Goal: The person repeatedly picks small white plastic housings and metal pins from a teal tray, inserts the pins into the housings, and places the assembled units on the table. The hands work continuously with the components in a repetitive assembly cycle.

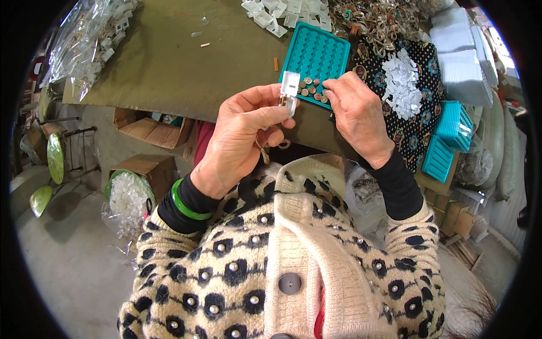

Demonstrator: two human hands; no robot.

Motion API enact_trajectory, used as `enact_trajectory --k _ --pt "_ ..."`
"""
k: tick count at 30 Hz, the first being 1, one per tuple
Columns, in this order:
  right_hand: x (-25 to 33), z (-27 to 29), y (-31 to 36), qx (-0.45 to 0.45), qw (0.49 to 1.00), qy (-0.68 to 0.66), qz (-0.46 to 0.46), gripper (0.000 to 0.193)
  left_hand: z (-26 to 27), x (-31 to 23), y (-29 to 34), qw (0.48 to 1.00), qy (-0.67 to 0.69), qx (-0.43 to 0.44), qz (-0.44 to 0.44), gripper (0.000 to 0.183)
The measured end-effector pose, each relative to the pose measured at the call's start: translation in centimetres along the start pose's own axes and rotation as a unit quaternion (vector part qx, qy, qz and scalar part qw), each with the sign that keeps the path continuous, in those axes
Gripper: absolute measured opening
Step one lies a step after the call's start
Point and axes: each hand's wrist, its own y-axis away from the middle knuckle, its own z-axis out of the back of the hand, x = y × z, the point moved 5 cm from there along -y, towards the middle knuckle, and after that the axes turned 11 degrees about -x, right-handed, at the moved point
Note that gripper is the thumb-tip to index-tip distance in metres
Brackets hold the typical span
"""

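Observation:
My left hand (237, 131) is closed around a small white plastic case (290, 83), its hinged lid standing up above the fingertips. A thin beige cord (263, 148) hangs below those fingers. Just right of the case, a teal tray (314, 50) with rows of round hollows lies on the table. Several small round coin-like pieces (305, 92), copper and dull gold, sit in its near end. My right hand (361, 116) is over the tray's near right corner, thumb and forefinger pinched beside the pieces. What is between those fingertips is too small to make out.
White plastic parts (293, 12) and tangled cords (375, 20) lie at the back. White flat pieces (402, 85) are heaped on black patterned cloth (395, 131) to the right. Stacked teal trays (453, 125) stand beyond. Bagged parts (84, 48) lie far left; cardboard boxes (151, 133) sit below the table.

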Motion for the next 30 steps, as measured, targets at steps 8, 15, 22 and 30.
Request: enact_trajectory --k 8,15,22,30 --pt "-0.5 -0.3 -0.1 0.048 0.998 0.024 0.031 0.005 -0.4 -0.6 0.2 0.999 -0.025 0.001 -0.027 0.035" --pt "0.7 0.1 -0.8 -0.007 0.999 -0.045 -0.023 0.008 -0.2 -1.0 0.7 0.995 -0.045 -0.007 -0.091 0.033" --pt "5.4 0.0 -0.7 -0.118 0.987 -0.085 0.076 0.02 -0.3 -0.6 0.4 0.987 -0.103 -0.029 -0.117 0.032" --pt "5.8 0.3 -0.3 -0.103 0.99 -0.101 0.003 0.022 -0.2 -0.3 0.8 0.993 -0.065 -0.016 -0.099 0.031"
